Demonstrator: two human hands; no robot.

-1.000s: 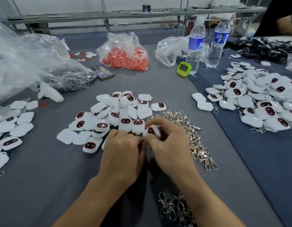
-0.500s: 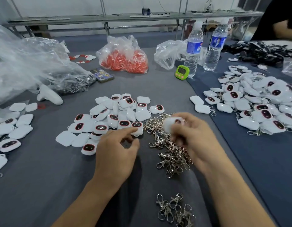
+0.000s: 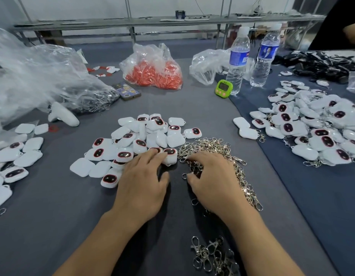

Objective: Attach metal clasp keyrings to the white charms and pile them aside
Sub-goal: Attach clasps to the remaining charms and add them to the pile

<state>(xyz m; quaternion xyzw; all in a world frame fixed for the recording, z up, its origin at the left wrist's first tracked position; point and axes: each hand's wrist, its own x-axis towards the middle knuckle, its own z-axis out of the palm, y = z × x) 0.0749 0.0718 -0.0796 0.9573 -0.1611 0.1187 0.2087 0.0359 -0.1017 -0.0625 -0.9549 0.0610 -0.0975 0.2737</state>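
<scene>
We're touching a white charm with our left hand, fingers flat; our right hand is curling into the clasp keyrings, grip unclear.

Even, soft overhead light, faint shadows under the forearms, sharp centre, wide-angle bending at the edges.

You had a green timer just beside a water bottle on the counter, with a plastic bag of orange pieces, a phone and a white controller farther left.
</scene>
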